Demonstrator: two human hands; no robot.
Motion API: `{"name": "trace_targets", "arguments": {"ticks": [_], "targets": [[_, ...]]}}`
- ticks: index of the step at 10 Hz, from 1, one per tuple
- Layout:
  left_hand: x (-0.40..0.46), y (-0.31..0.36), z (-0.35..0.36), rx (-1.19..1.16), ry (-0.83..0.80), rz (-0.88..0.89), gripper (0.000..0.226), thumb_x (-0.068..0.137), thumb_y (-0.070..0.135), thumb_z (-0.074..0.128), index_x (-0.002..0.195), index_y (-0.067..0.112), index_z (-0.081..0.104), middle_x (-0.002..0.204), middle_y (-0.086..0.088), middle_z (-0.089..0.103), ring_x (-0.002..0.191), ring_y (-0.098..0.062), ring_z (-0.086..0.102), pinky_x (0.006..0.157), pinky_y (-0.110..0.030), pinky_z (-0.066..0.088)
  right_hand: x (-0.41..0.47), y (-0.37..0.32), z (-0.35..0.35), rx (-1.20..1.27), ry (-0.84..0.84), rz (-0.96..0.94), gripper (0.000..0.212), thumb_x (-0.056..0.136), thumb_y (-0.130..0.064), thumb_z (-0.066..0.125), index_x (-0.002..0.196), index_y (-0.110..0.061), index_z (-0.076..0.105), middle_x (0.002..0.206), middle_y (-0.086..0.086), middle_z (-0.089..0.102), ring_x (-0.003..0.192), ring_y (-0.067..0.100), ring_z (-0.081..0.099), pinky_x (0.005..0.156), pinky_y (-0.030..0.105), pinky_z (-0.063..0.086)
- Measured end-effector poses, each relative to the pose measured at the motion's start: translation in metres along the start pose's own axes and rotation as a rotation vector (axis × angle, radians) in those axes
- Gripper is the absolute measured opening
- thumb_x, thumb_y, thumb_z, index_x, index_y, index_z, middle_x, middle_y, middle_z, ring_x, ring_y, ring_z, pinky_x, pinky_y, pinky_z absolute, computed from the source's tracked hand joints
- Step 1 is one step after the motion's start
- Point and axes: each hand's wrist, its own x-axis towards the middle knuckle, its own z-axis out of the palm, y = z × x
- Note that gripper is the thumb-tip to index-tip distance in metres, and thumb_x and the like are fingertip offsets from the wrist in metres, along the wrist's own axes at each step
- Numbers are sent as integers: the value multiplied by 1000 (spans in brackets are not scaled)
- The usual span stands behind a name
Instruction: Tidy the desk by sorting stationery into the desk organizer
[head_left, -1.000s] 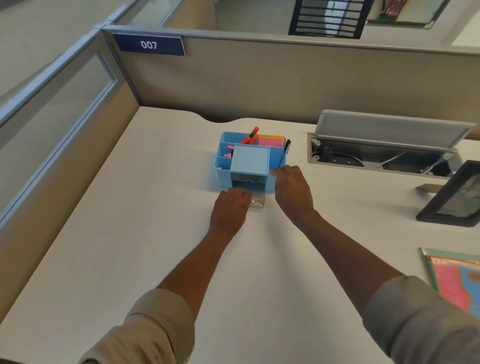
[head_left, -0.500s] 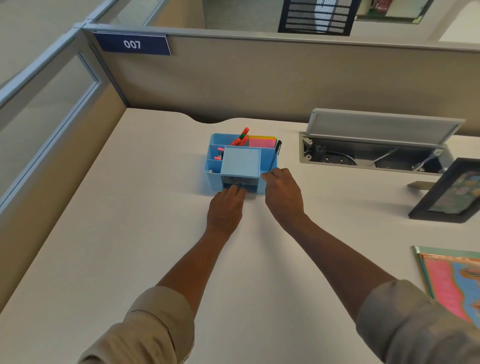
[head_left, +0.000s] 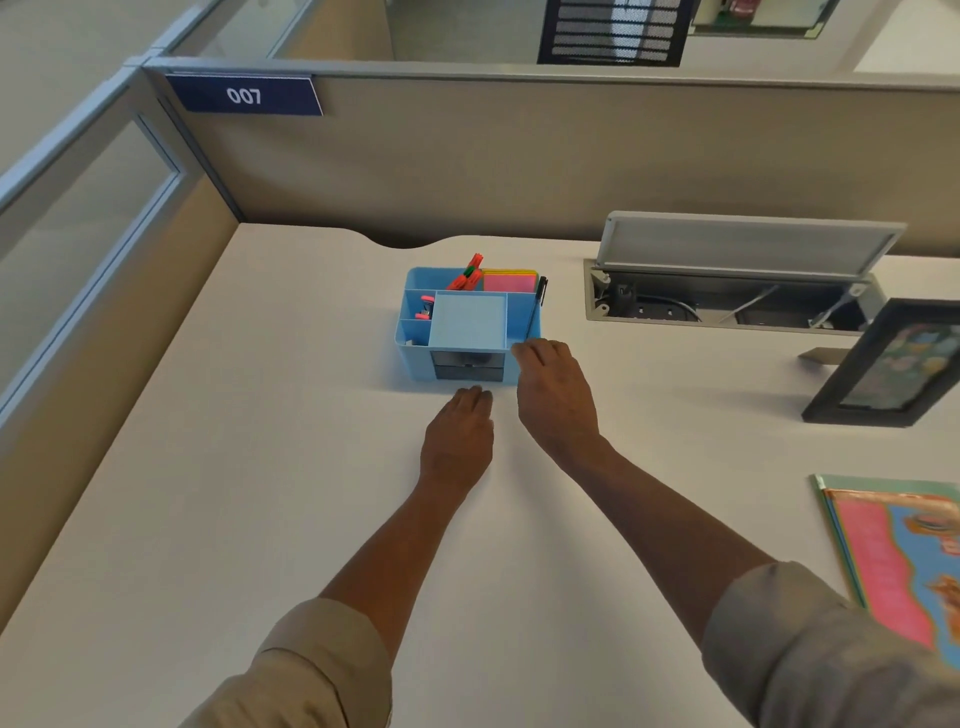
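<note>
Blue desk organizer (head_left: 415, 358), one black pen (head_left: 537, 301), two hands (head_left: 511, 415).

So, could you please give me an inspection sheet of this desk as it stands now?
Surface: pale desk, mostly bare.
Job's things: blue desk organizer; orange markers, pink sticky notes and black pen inside; front drawers look closed.
Clutter: black picture frame and colourful booklet at right.
Hands: left hand flat on the desk before the organizer, empty; right hand, fingers at its front right corner.
Cables: inside open cable hatch.
Surroundings: partition sign reading 007.
</note>
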Motion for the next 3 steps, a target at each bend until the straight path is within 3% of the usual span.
{"name": "trace_targets", "arguments": {"ticks": [1,3], "targets": [[-14,11,8,-39,-33,-8,52,105,29,32,153,14,18,160,-4,18,147,-18,16,117,-30,14,-19,5,1,-40,14,11,44,88,-12,67,130,-8,56,134,12,57,124,28,53,102,37,45],[-36,50,34,-56,-61,85,57,105,34,22,153,14,1,162,-3,-2,149,-19,-5,115,-30,-9,-76,47,9,-64,-101,191,49,100,-14,43,148,-9,35,156,10,32,145,28,28,117,37,19]]}}
